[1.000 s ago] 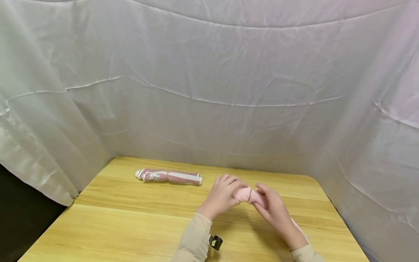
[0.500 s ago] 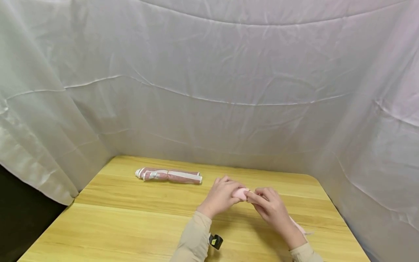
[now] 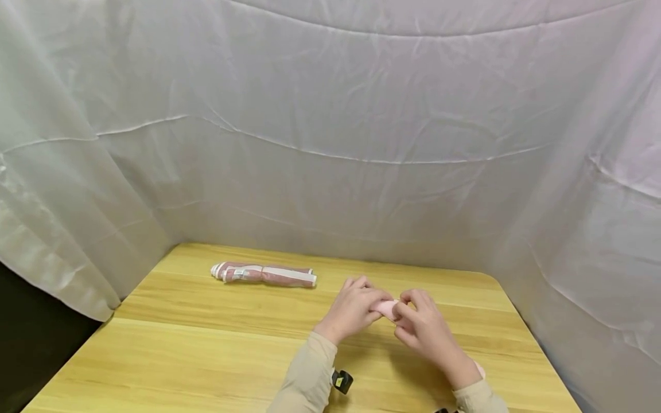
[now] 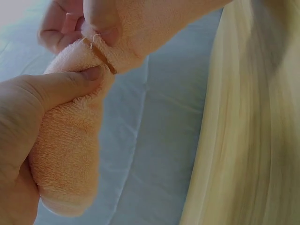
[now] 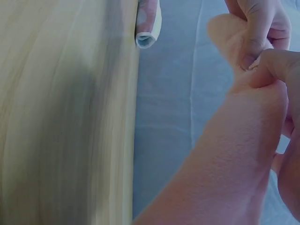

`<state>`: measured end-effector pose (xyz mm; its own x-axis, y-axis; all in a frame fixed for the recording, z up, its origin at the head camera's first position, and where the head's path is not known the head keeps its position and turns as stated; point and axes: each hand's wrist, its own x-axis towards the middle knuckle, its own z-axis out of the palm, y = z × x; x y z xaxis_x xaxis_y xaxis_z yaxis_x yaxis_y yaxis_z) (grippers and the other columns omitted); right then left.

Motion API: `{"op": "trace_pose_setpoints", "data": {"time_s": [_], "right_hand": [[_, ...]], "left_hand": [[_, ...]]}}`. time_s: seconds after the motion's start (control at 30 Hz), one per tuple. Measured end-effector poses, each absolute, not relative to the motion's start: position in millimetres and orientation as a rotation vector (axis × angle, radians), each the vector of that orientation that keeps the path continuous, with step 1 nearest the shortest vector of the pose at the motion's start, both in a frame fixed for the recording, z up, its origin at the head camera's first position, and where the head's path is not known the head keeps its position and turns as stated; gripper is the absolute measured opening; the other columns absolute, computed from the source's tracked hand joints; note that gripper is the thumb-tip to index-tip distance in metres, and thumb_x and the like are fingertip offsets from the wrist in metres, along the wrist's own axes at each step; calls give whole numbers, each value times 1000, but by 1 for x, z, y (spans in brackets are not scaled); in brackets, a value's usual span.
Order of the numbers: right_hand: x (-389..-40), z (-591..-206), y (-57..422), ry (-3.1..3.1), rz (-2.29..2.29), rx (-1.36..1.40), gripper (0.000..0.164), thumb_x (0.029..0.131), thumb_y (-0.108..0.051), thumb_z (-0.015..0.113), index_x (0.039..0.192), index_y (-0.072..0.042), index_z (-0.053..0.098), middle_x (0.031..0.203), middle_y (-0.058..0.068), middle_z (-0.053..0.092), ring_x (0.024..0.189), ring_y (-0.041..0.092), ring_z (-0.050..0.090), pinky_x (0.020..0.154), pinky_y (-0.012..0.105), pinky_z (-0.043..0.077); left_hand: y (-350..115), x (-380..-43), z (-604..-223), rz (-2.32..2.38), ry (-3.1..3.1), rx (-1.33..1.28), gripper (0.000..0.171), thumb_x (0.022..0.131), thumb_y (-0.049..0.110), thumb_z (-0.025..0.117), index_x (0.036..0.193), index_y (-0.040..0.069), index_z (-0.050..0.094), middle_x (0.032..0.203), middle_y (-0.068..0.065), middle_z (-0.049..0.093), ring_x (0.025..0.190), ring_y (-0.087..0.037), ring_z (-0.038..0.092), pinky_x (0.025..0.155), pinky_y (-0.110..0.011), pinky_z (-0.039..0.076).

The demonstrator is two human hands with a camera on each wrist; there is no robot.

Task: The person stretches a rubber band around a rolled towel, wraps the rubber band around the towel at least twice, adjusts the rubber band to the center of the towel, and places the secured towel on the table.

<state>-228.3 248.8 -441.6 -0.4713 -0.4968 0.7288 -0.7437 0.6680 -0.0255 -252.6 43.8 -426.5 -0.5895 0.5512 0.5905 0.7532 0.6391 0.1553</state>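
Observation:
A rolled pink terry towel [image 3: 384, 308] is held above the table between both hands. A thin brown band [image 4: 104, 58] circles it at a narrowed waist. My left hand [image 3: 353, 307] grips one half of the roll; in the left wrist view its thumb presses the towel just beside the band. At the band, the curled fingers of my right hand [image 3: 426, 330] pinch the towel. The right wrist view shows the towel's longer part [image 5: 220, 150] running back beneath the right hand. In the head view, the fingers hide the band.
A rolled red-and-white cloth bundle [image 3: 263, 274], tied around its middle, lies at the back left of the wooden table [image 3: 170, 355]. A black device [image 3: 342, 381] sits by the left sleeve. Pale curtains [image 3: 330, 115] surround the table's back and sides.
My right hand's fingers have moved from around the towel's right half to the band, curling over it and covering it. The left hand keeps its grip with little movement.

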Motion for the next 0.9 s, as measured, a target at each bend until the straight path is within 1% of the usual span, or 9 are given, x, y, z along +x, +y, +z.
{"op": "trace_pose_setpoints", "data": {"time_s": [0.2,0.33,0.5,0.63,0.77,0.9], "right_hand": [[-226,-442,249,-2220,411,926,19,64,-12,63,77,-20,51,98,2,51,94,21,48,85,37,38],[-226,-441,252,-2230,408,924,25,64,-13,68,74,-20,47,98,1,51,93,20,47,83,38,38],[-227,-437,255,-2212,428,956,30,64,-12,71,72,-20,43,99,0,51,92,18,46,80,37,39],[-226,-436,257,-2228,475,976,29,66,-13,72,72,-21,44,100,-2,51,95,16,45,82,33,37],[-227,-437,259,-2239,517,993,26,72,-17,71,74,-21,45,98,-3,50,95,15,43,83,29,34],[-230,-438,259,-2202,520,1016,20,77,-17,72,79,-20,51,96,-4,52,92,13,43,82,28,34]], "left_hand": [[44,-252,-429,-527,-2373,-1019,20,86,30,72,106,28,72,96,16,72,90,-6,52,81,-25,36],[43,-253,-430,-543,-2371,-1010,20,85,30,72,105,27,72,95,15,72,90,-6,54,81,-25,37],[39,-254,-428,-646,-2418,-965,21,85,29,72,106,27,72,95,14,71,92,-6,54,86,-29,39],[36,-255,-427,-682,-2424,-969,22,86,30,72,107,26,72,96,13,72,91,-6,54,86,-28,39],[33,-256,-425,-716,-2440,-964,25,84,33,73,109,25,73,96,11,72,89,-7,53,84,-27,39],[32,-257,-426,-722,-2500,-966,30,81,38,74,109,26,72,98,13,72,87,-5,52,84,-26,38]]}}
